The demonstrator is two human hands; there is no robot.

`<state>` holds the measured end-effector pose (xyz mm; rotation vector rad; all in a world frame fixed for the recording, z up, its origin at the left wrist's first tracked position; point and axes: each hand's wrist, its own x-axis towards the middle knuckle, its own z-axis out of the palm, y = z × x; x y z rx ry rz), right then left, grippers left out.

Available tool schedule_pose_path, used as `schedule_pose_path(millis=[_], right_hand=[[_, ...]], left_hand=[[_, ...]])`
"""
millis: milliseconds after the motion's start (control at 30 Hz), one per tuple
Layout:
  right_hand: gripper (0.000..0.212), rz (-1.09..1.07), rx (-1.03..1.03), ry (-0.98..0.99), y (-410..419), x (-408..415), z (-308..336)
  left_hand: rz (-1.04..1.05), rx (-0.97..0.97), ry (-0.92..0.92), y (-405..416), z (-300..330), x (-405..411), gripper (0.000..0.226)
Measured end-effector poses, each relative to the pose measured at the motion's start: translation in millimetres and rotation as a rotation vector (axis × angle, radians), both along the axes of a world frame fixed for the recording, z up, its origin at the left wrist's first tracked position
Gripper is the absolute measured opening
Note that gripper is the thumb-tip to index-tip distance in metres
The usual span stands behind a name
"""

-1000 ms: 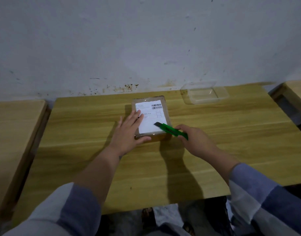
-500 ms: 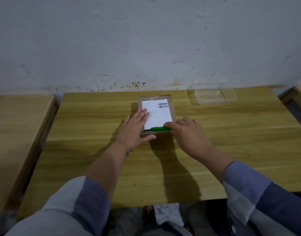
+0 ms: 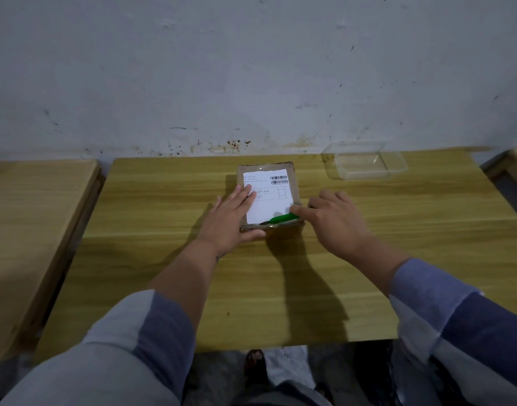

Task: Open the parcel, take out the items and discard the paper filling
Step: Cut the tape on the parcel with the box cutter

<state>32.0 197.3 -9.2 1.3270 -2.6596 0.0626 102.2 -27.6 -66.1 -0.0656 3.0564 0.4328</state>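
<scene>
So the green utility knife had swung round from a second earlier: back then it pointed up and left across the near right corner of the parcel, and at this point it lay almost flat along the near edge of the top face, blade tip aimed left. Looked to me like the cut through the tape on that edge was just starting, with nothing opened yet, so no items or paper filling had come out.

The right hand had its fingers curled round the knife's handle end, thumb and forefinger pinching it, the other fingers loosely spread beside the box. The left hand hadn't budged, flat and spread on the left part of the top with its thumb hooked over the near edge; it held nothing, just pressed the box down.

The parcel sat in the middle of the table, toward the wall side. It was a small flat cardboard box, brown, a bit scuffed at the edges, with shiny clear tape catching light along the rim and a white shipping label with barcodes covering most of the top. The table was smooth, pale wood-grain laminate. Off at the back right stood a clear plastic container, rectangular with rounded corners, looking empty, well apart from the box. The wall behind was rough whitish plaster with brown stains and specks near the table line.
</scene>
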Motion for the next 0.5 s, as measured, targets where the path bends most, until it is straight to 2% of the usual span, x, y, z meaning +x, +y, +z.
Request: schedule_pose_path(millis=[200,300,400,500], right_hand=[[0.059,-0.039,0.056,0.074,24,-8,-4],[0.056,-0.034,0.047,0.087,24,-7,-5],[0.055,-0.039,0.033,0.091,21,-4,-3],[0.055,-0.031,0.048,0.063,21,-3,2]], left_hand=[[0.018,-0.084,-0.027,2,6,1,0.094],[0.027,-0.166,-0.016,13,11,-3,0.1],[-0.015,-0.133,-0.029,29,12,-17,0.11],[-0.058,-0.137,-0.071,36,9,-28,0.107]])
